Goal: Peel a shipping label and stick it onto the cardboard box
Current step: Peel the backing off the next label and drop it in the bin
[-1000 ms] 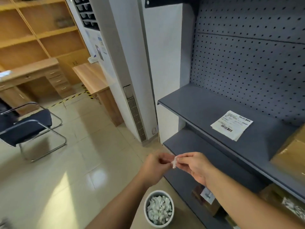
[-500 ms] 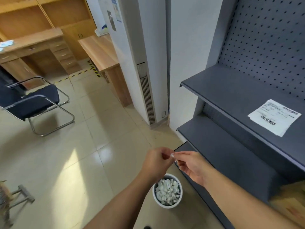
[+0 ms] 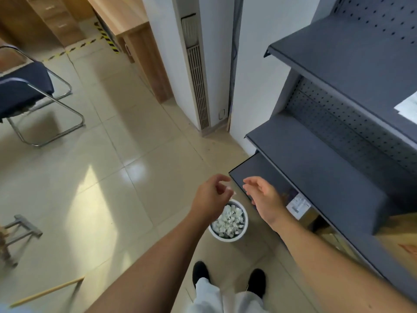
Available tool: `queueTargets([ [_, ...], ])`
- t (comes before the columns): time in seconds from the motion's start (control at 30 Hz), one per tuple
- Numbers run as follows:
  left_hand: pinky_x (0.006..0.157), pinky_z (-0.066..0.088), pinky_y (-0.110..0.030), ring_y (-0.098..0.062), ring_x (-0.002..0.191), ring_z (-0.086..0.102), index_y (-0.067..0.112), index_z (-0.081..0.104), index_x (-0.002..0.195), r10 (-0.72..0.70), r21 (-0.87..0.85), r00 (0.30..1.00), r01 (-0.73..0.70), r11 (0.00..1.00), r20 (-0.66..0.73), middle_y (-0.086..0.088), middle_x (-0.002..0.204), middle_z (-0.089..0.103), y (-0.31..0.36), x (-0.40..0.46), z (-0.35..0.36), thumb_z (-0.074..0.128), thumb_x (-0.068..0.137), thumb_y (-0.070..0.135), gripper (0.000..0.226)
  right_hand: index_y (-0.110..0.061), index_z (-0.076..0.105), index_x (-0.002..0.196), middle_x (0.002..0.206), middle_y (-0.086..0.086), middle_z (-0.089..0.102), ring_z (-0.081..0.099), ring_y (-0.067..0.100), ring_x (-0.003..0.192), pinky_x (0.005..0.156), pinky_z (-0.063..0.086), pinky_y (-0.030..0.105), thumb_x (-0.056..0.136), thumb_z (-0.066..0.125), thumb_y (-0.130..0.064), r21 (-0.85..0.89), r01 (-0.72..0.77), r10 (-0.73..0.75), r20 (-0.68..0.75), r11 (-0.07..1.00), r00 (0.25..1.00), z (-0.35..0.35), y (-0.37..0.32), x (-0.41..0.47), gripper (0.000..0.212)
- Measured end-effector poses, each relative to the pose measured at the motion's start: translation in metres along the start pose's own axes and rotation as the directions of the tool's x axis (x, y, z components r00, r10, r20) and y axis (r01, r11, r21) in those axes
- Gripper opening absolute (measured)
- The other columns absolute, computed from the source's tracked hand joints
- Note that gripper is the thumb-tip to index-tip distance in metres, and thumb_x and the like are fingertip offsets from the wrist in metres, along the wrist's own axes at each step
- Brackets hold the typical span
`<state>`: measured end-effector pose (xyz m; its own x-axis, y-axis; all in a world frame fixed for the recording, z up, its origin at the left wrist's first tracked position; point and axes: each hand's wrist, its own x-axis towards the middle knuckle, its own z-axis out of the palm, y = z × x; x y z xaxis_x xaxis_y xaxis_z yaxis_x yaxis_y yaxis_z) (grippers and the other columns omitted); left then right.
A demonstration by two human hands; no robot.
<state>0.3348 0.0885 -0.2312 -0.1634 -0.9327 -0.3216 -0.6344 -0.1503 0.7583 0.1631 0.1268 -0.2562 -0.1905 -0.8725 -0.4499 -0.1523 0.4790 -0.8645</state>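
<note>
My left hand (image 3: pixel 211 196) hovers over a white bin (image 3: pixel 244 229) on the floor, fingers loosely curled and apart. A tiny white paper scrap (image 3: pixel 233 193) is at its fingertips, above the bin; I cannot tell whether it still touches them. My right hand (image 3: pixel 264 196) is beside it, open and holding nothing. A corner of the white shipping label (image 3: pixel 408 107) lies on the grey upper shelf (image 3: pixel 352 55) at the right edge. A cardboard box (image 3: pixel 399 233) shows under the middle shelf at the right. Another box (image 3: pixel 312 219) with a white label sits low behind my right hand.
The bin holds several crumpled white scraps. The grey pegboard shelving (image 3: pixel 327 172) fills the right side, a white column (image 3: pixel 196 71) stands behind, and a blue chair (image 3: pixel 24 91) is on the tiled floor to the left. My feet (image 3: pixel 200 271) are below the bin.
The two hands pinched a small white scrap together before; now they have parted and opened over the bin. The view has tilted down toward the floor, so the shelf label slid to the right edge.
</note>
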Motion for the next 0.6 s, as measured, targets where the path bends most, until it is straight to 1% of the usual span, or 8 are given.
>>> queueTargets([
  [0.1,0.073,0.044,-0.023,-0.009,0.079,0.061,0.024,0.069,0.116,-0.025,0.018,0.999,0.024,1.000,0.027,0.010,0.089,0.065,-0.027,0.006,0.019,0.066,0.093,0.023,0.023,-0.027,0.062,0.127,0.124,-0.009,0.066,0.060,0.010,0.118,0.101,0.048,0.035,0.099,0.058,-0.043,-0.064,0.005,-0.003,0.033,0.998,0.999,0.007,0.022,0.006,0.033],
  [0.17,0.080,0.046,-0.025,-0.012,0.089,0.064,0.021,0.070,0.118,-0.052,0.036,0.998,0.051,0.998,0.033,0.006,0.099,0.069,-0.047,0.010,0.031,0.063,0.095,0.023,0.024,-0.026,0.060,0.131,0.127,-0.006,0.063,0.058,0.012,0.120,0.100,0.045,0.033,0.099,0.059,-0.036,-0.079,-0.010,0.013,0.042,0.997,0.999,0.012,0.037,0.011,0.034],
  [0.23,0.083,0.051,-0.028,-0.017,0.096,0.068,0.020,0.070,0.119,-0.084,0.050,0.996,0.082,0.995,0.032,0.002,0.105,0.073,-0.067,0.016,0.045,0.062,0.095,0.023,0.025,-0.023,0.058,0.132,0.127,-0.003,0.060,0.055,0.014,0.122,0.096,0.041,0.028,0.099,0.061,-0.027,-0.068,-0.028,0.030,0.031,0.997,0.999,0.018,0.052,0.018,0.034],
  [0.33,0.078,0.055,-0.032,-0.018,0.092,0.069,0.020,0.070,0.111,-0.137,0.049,0.990,0.135,0.990,0.038,0.001,0.101,0.072,-0.095,0.025,0.061,0.063,0.092,0.022,0.021,-0.018,0.057,0.134,0.126,-0.001,0.058,0.053,0.015,0.123,0.086,0.041,0.020,0.099,0.062,-0.021,-0.047,-0.060,0.061,0.013,0.997,0.998,0.025,0.077,0.030,0.036],
  [0.4,0.077,0.058,-0.035,-0.018,0.090,0.069,0.019,0.071,0.108,-0.151,0.063,0.987,0.148,0.987,0.051,0.001,0.100,0.072,-0.112,0.032,0.072,0.063,0.090,0.021,0.020,-0.017,0.057,0.135,0.127,0.001,0.058,0.054,0.016,0.122,0.087,0.041,0.021,0.098,0.062,-0.021,-0.050,-0.078,0.078,-0.009,0.996,0.997,0.027,0.094,0.038,0.037],
  [0.47,0.075,0.057,-0.035,-0.019,0.089,0.069,0.019,0.072,0.106,-0.158,0.078,0.986,0.153,0.985,0.060,0.000,0.101,0.071,-0.128,0.040,0.084,0.064,0.088,0.022,0.020,-0.018,0.057,0.134,0.125,0.001,0.058,0.056,0.015,0.117,0.085,0.042,0.020,0.097,0.063,-0.023,-0.049,-0.099,0.098,-0.028,0.994,0.995,0.028,0.112,0.043,0.037],
  [0.53,0.072,0.052,-0.030,-0.019,0.088,0.069,0.019,0.072,0.106,-0.175,0.072,0.982,0.170,0.983,0.068,0.001,0.100,0.072,-0.145,0.047,0.098,0.064,0.088,0.022,0.019,-0.019,0.058,0.132,0.119,-0.003,0.059,0.058,0.008,0.109,0.081,0.042,0.014,0.097,0.063,-0.023,-0.044,-0.118,0.117,-0.039,0.992,0.992,0.029,0.131,0.049,0.035],
  [0.6,0.074,0.051,-0.030,-0.017,0.088,0.068,0.020,0.070,0.112,-0.187,0.051,0.978,0.183,0.982,0.097,0.003,0.103,0.071,-0.160,0.053,0.114,0.066,0.088,0.019,0.025,-0.019,0.059,0.131,0.116,-0.008,0.059,0.057,0.000,0.104,0.081,0.042,0.012,0.098,0.063,-0.024,-0.043,-0.135,0.133,-0.049,0.990,0.990,0.030,0.150,0.056,0.033],
])
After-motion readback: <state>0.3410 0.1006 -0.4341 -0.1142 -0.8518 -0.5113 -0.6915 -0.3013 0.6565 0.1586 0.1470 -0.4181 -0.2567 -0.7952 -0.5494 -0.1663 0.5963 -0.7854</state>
